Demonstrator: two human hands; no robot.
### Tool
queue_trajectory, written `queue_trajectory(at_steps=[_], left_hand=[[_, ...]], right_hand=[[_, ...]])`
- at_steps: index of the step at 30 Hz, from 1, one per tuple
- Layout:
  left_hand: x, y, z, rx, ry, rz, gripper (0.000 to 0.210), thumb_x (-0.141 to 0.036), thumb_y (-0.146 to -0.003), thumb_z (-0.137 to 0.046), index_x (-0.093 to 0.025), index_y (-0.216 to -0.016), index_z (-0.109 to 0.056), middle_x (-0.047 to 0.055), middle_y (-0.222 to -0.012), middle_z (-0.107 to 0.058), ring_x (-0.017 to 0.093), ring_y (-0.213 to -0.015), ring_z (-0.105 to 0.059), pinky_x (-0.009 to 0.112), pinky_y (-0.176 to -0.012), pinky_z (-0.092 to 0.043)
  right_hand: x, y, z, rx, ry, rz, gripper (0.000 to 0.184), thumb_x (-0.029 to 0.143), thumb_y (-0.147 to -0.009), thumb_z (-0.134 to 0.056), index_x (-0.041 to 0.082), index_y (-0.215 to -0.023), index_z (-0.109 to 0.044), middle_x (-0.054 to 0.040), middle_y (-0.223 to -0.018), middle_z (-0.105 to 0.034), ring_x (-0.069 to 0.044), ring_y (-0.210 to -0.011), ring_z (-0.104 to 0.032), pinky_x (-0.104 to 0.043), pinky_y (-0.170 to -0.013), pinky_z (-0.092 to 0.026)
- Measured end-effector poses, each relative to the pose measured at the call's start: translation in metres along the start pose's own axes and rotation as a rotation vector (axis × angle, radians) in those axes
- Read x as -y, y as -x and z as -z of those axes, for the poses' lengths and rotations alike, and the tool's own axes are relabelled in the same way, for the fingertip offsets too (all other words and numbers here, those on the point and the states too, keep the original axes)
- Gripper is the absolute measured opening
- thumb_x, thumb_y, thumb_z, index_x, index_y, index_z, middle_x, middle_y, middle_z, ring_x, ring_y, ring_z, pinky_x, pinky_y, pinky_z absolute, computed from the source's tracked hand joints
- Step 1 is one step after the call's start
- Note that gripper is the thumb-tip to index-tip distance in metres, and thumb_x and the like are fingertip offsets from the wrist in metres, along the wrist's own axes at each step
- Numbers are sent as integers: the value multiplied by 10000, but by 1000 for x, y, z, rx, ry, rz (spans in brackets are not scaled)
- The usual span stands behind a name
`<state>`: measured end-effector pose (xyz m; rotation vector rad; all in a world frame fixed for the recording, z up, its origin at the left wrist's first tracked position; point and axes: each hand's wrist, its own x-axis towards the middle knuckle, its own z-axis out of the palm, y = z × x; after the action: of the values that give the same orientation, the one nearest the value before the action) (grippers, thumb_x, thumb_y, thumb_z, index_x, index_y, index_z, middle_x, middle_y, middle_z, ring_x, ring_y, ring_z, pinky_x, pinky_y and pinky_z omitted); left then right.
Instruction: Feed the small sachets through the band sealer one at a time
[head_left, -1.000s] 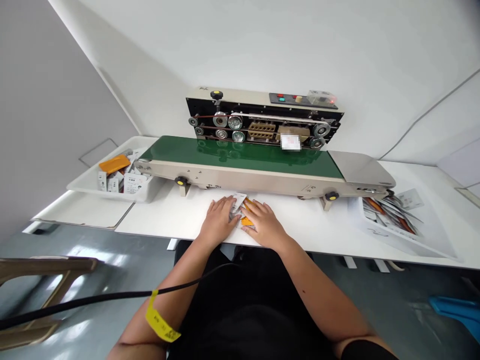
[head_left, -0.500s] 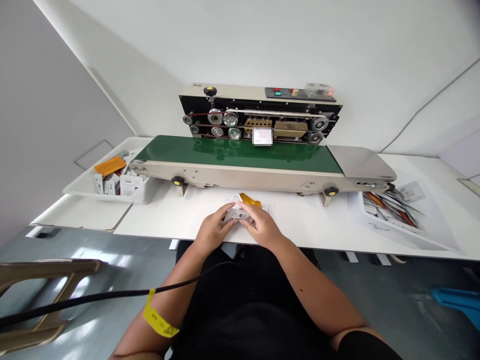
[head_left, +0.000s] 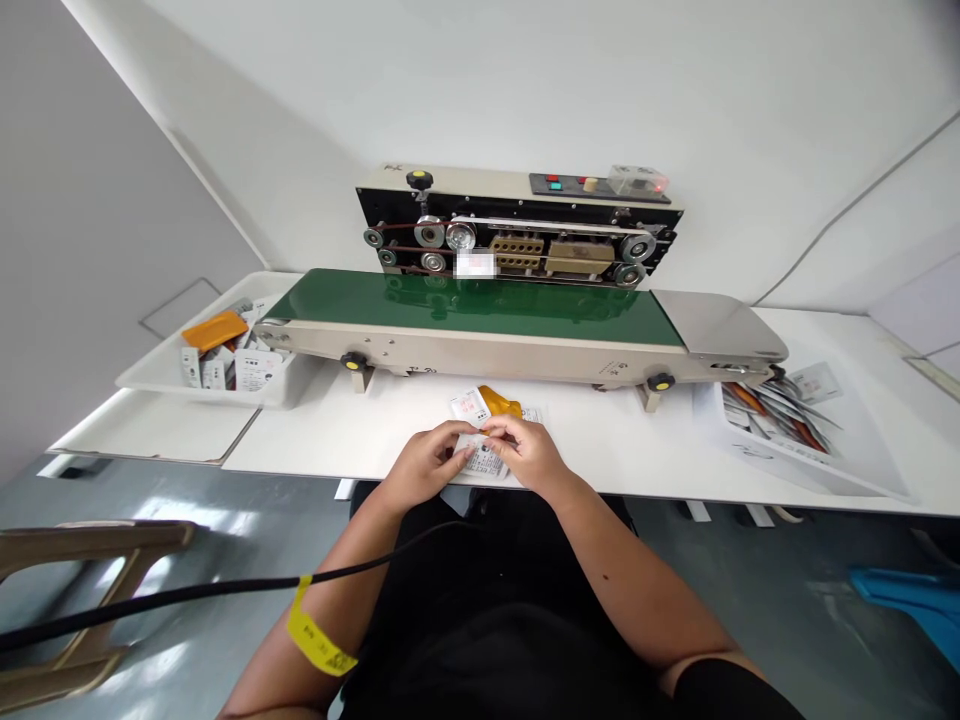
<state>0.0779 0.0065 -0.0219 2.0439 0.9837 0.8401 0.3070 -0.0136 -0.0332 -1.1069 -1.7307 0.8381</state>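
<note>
Close to the table's front edge, a small white printed packet (head_left: 486, 458) is held between both hands. My left hand (head_left: 426, 462) pinches its left side, thumb on the near face. On the right, my right hand (head_left: 526, 452) has its fingers bent at the packet's upper edge. Just beyond the fingers lie another white packet (head_left: 466, 404) with pinkish print and an orange packet (head_left: 501, 402). Behind them, a band sealing machine (head_left: 521, 225) stands over a green conveyor belt (head_left: 465, 303); a white packet (head_left: 475, 264) sits at its rollers.
A white bin (head_left: 277, 388) of white and orange packets stands at the left end of the conveyor. Another white bin (head_left: 840, 477) with packets is under its right end. A black cable (head_left: 225, 588) crosses my left forearm. A wooden chair (head_left: 135, 600) stands at the lower left.
The packet on the machine has moved left along the rollers. The held packet now shows more of its printed face, tilted toward me, and my fingers have drawn together at its top edge.
</note>
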Motion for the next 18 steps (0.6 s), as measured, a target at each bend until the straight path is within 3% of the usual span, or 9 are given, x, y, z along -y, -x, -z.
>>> queue_trajectory(at_steps=[4,8,12,13,15,18], left_hand=[[2,1,-1,-22,29,6,241,-420,-1011,-658,-238,-1171,-657,-87,-597,-486,120,-504,-466,236,-521,-362],[5,1,-1,20,74,0,236,-400,-1017,-656,-239,-1183,-613,-69,-657,-610,124,-543,-522,238,-547,-396],[2,-1,0,-3,138,-49,366,-372,-1021,-652,-226,-1337,-538,24,-897,-766,174,-789,-694,290,-748,-526],[1,-1,0,-26,157,-56,397,-369,-1025,-646,-220,-1370,-516,43,-939,-775,186,-843,-713,309,-793,-538],[1,-1,1,-67,198,-60,426,-370,-1033,-639,-213,-1400,-491,64,-972,-780,195,-873,-723,319,-807,-543],[2,-1,0,-102,247,-70,423,-374,-1031,-652,-212,-1388,-494,66,-959,-779,188,-838,-715,306,-764,-535]], right_hand=[[2,-1,0,28,62,29,175,346,-1002,-665,269,-1087,-798,-39,-955,-808,-221,-857,-765,-349,-794,-623],[13,-1,6,135,152,70,230,257,-1018,-620,271,-1169,-792,-53,-1095,-810,-232,-971,-760,-369,-855,-609],[38,-7,50,253,240,-2,158,267,-1004,-643,282,-1050,-793,-27,-1000,-808,-229,-874,-748,-368,-782,-597],[45,-11,70,203,230,-39,117,287,-990,-668,274,-1010,-783,-27,-956,-801,-220,-826,-739,-350,-735,-591],[55,-24,116,-19,152,-114,75,321,-956,-716,254,-980,-742,-29,-890,-780,-189,-723,-713,-295,-618,-559],[62,-51,189,-531,41,-192,145,330,-939,-729,217,-991,-653,3,-749,-700,-105,-488,-579,-210,-446,-399]])
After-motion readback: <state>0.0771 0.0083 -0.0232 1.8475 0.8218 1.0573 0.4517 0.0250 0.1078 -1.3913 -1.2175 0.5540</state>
